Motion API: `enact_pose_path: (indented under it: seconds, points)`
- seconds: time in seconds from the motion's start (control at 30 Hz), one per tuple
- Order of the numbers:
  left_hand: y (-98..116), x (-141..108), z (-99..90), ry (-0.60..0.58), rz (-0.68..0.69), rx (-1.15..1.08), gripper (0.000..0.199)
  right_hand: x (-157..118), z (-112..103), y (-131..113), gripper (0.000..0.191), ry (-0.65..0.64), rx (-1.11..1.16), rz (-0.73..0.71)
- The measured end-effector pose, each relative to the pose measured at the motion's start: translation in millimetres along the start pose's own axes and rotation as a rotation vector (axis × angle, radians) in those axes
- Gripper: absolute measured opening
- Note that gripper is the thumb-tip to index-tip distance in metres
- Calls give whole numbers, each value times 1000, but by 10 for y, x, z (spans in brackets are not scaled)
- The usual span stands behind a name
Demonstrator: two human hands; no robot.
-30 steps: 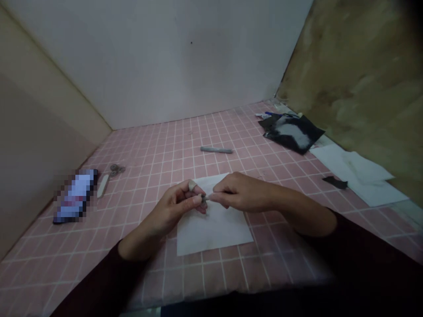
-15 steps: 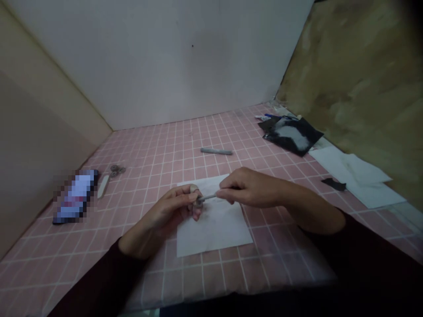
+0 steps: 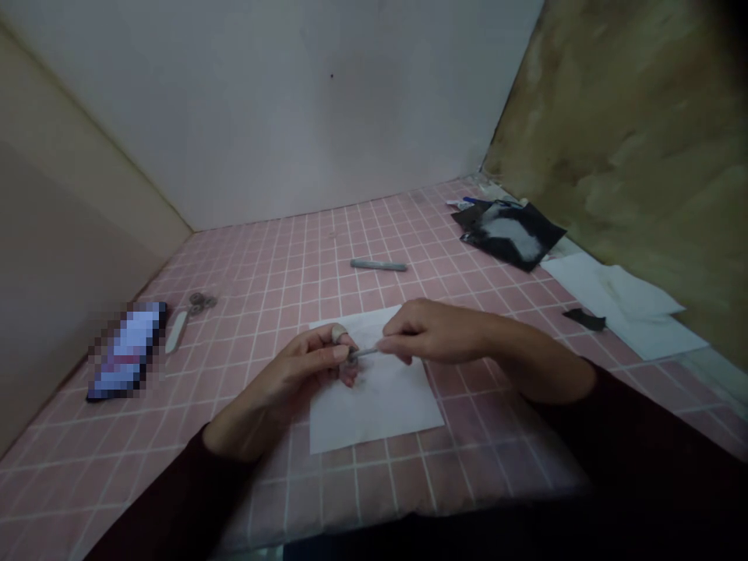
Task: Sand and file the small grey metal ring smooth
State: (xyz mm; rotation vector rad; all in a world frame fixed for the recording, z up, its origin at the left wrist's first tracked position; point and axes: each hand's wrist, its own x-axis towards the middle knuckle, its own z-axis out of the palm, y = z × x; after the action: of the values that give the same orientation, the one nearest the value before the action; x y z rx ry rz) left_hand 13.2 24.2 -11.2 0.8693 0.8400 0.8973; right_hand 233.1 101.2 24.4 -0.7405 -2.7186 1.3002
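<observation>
Over a white paper sheet (image 3: 379, 413), my left hand (image 3: 309, 362) pinches a small greyish round piece (image 3: 352, 357) between thumb and fingers. A light-coloured wrap covers one of its fingertips. My right hand (image 3: 418, 335) is closed on a thin grey tool (image 3: 367, 352), which points left with its tip touching the small piece. Fine details of the piece are too small to tell.
A grey stick (image 3: 378, 266) lies beyond the paper. At left are a phone (image 3: 128, 347), a white strip (image 3: 176, 331) and small grey rings (image 3: 202, 302). Black sheets (image 3: 511, 234), white papers (image 3: 631, 308) and a dark scrap (image 3: 584, 319) lie at right.
The whole view has shifted slightly, so the items on the table appear a little further left. Both hands keep nearly the same pose, with the tool still against the small piece.
</observation>
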Motion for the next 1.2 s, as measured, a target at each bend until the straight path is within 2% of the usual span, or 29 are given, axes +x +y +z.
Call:
enact_pose_path:
  seconds: [0.2,0.37,0.53,0.73,0.87,1.03,1.2]
  points:
    - [-4,-14,17,-9,14,39,17,19,43,4,38,23,70,21]
    - [-12,-13,-3,42,49,88,18,17,14,39,39,-1,49,20]
    - [4,-23,9,17,58,105,19,32,31,28,38,2,84,44]
    - [-3,-33,13,83,156,181,17,17,-1,82,40,-18,116,34]
    - [-25,-30,-7,81,169,212,20,41,18,82,40,-22,156,78]
    - [-34,-32,-36,93,245,238,20,54,10,115,42,-33,177,67]
    - [-57,-26,-33,90,238,285,21,85,61,97,42,-7,211,65]
